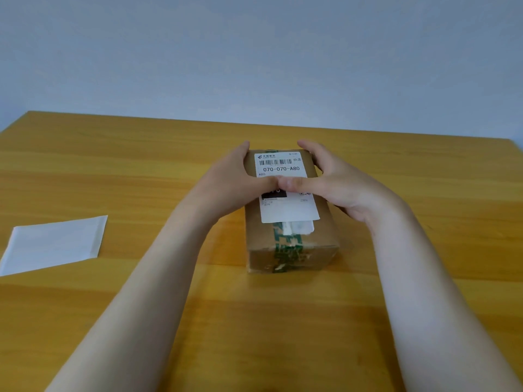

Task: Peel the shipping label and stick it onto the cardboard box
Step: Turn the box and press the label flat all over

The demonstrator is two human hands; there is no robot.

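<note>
Shipping label: the shipping label (283, 168) lies flat on the top face of the cardboard box (322, 222), barcode end toward the top of the frame. It covers most of the lid.

Cardboard box: it sits at the centre of the frame, one short end facing the camera. Green tape (287, 244) runs down from under the label's near edge and over that short end.

Left hand grip: the left hand (226, 182) clasps the box's left side, fingers reaching round the far corner. Its thumb presses down across the label's middle.

Right hand grip: the right hand (336, 182) mirrors it on the right side, and its thumb meets the other tip to tip on the label.

Why held so: I judge the fingers steady the box while the thumbs rub the label down from its centre, pushing out air and seating the adhesive.

Stage: the label looks stuck on, with smoothing probably the last step. The near edge may need pressing too.

Backing sheet: a blank white backing sheet (53, 244) lies at the left edge of the frame, well apart from the box. It was likely set aside to keep it out of the working area.

Bench: the bench (113, 165) is yellow wood grain, smooth and level, giving a firm base for pressing.

Room: a plain pale wall (254, 52) fills the upper frame behind the bench.
</note>
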